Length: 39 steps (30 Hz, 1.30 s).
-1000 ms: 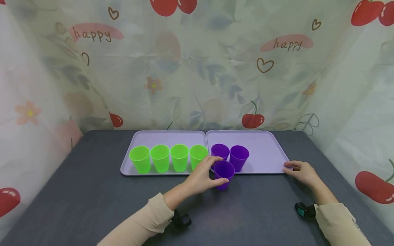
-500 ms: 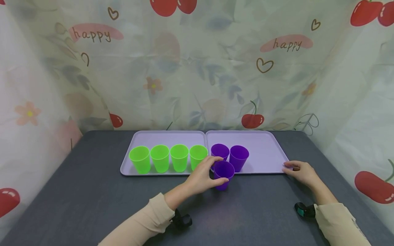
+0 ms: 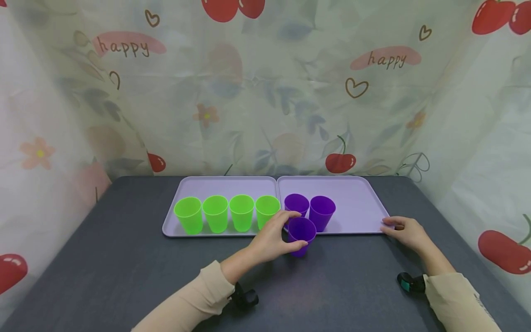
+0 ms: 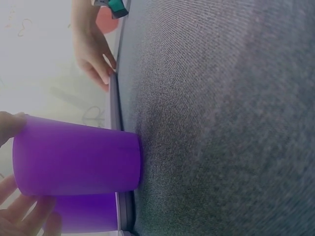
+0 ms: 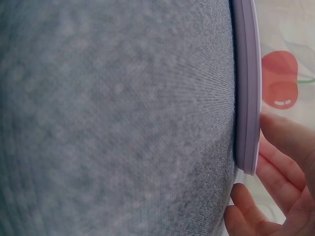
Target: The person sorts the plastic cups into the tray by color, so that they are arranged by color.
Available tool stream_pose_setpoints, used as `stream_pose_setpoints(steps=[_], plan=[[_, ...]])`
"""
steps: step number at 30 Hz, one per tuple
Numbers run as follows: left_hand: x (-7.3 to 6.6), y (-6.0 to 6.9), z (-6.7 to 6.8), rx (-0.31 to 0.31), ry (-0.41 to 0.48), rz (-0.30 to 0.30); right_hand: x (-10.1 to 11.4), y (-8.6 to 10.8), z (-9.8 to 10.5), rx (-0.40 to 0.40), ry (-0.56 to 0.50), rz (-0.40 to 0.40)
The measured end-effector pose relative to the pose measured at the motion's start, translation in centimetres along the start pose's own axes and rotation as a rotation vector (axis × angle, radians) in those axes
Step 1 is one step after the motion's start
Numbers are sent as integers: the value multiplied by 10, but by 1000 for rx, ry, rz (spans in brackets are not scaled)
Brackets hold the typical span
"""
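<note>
My left hand (image 3: 269, 239) grips a purple cup (image 3: 299, 236) between thumb and fingers. That cup is upright just in front of the right tray, and its base seems to meet the table in the left wrist view. Behind it, a second purple cup (image 3: 295, 201) and a third purple cup (image 3: 322, 214) stand on the right lilac tray (image 3: 356, 203). My right hand (image 3: 408, 233) holds that tray's near right corner. In the right wrist view its thumb (image 5: 285, 132) lies on the rim, with the fingers around the corner.
Several green cups (image 3: 215, 214) stand in a row along the front of the left lilac tray (image 3: 224, 183). Both trays sit side by side on the dark table (image 3: 137, 272). A printed curtain (image 3: 257, 92) hangs behind and on both sides.
</note>
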<state>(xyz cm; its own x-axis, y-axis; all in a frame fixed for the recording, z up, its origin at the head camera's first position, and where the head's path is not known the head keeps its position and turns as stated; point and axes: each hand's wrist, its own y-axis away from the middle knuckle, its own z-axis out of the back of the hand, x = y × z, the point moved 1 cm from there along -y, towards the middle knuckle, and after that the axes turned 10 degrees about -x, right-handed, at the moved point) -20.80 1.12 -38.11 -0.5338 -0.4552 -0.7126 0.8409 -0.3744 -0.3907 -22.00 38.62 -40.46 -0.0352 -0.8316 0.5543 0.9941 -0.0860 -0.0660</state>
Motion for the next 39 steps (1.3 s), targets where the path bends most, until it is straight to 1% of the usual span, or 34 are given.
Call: stream_pose_setpoints(steps=[3,10,19,28,33,39], plan=[[-1,0,1,3,4,6,0,0,0,3,2,-4],[-4,-1,4,-4,28,-15,1,0,1,12,-2,-14],[-8,-1,7,6,48,-5,1,0,1,11,-2,-7],[-10,-1,13,-8,59,-28,1,0,0,0,0,-7],[-14,-1,18,-5,55,-27,1,0,0,-3,1,-3],[-19,-2,22,-2,54,-47,2,0,0,8,1,-13]])
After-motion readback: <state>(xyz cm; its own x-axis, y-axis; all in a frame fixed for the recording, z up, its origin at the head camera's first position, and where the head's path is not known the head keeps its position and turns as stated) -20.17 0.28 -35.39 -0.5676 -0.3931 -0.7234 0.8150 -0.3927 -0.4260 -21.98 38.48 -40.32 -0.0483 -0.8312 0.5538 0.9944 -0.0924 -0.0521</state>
